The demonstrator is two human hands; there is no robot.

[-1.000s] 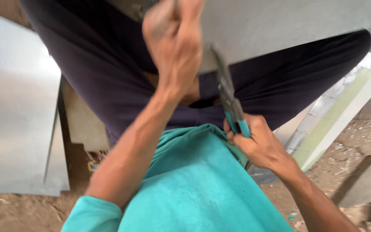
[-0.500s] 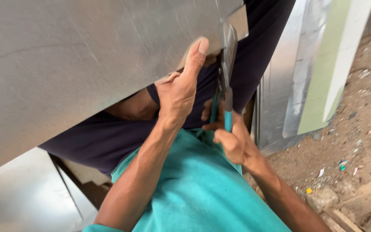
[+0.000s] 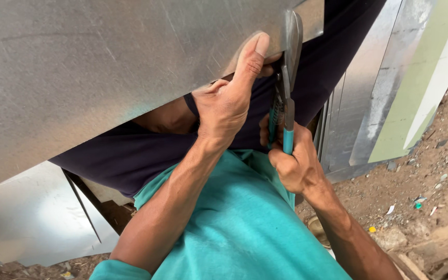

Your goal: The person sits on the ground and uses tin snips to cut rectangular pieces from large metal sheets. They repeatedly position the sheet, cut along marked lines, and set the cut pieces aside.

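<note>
A large grey metal sheet [image 3: 105, 67] slants across the upper left of the view, resting over the person's lap in dark trousers [image 3: 130, 155], so that its lower edge faces the body and both hands can get at it. The left hand [image 3: 229, 98] clamps that edge, thumb pressed flat on the top face and the other fingers hidden beneath, which seems to steady the sheet close to the cut. The right hand [image 3: 294, 161] is closed around the teal handles of the tin snips [image 3: 286, 93], whose blades stand upright and bite into the sheet's edge just beside the left thumb. More metal sheets [image 3: 369, 103] lean at the right above the gravelly ground [image 3: 431, 176], and another lies at the lower left [image 3: 32, 218]
</note>
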